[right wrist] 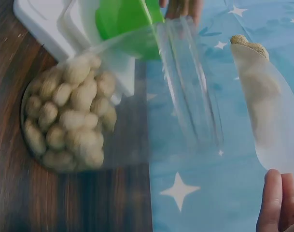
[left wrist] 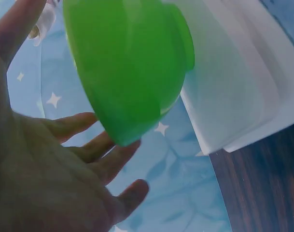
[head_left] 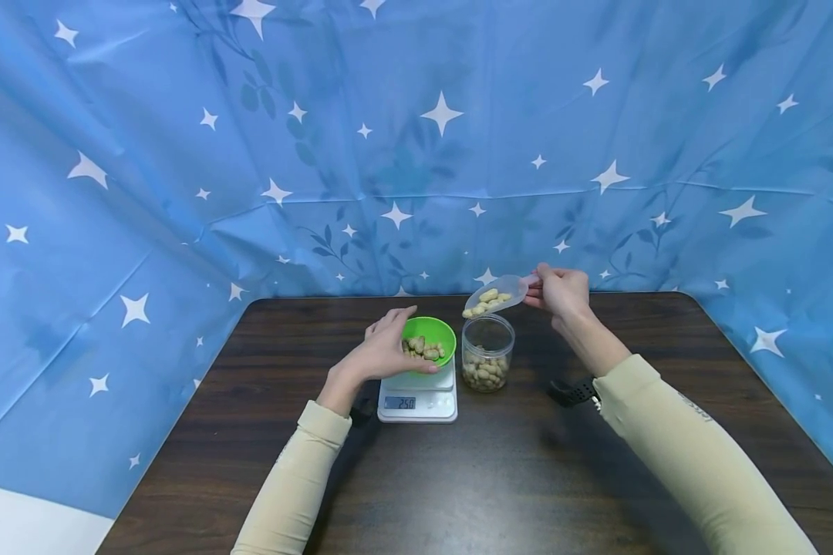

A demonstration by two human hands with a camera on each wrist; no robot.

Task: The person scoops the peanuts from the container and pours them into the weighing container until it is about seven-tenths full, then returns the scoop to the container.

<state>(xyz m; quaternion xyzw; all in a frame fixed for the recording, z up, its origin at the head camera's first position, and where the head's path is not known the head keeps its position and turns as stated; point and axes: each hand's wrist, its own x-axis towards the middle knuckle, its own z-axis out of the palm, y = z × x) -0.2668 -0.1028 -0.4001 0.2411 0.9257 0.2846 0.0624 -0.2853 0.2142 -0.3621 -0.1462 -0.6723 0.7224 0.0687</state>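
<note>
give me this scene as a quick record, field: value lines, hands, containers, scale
left hand: open, fingers beside the green bowl's near rim
right hand: pinches the handle of a clear scoop
scoop: holds peanuts, tilted above the jar
jar: clear, lidless, partly filled with peanuts, right of the scale
green bowl: on the scale, a few peanuts inside
scale: white, display lit
table: dark wood

Glossy green plastic bowl (head_left: 429, 333), wood-grain table (head_left: 514, 462)

scale (left wrist: 243, 87): cut off by the left wrist view's edge
jar (right wrist: 89, 111): blurred
right hand (right wrist: 277, 203): only fingertips in view
</note>
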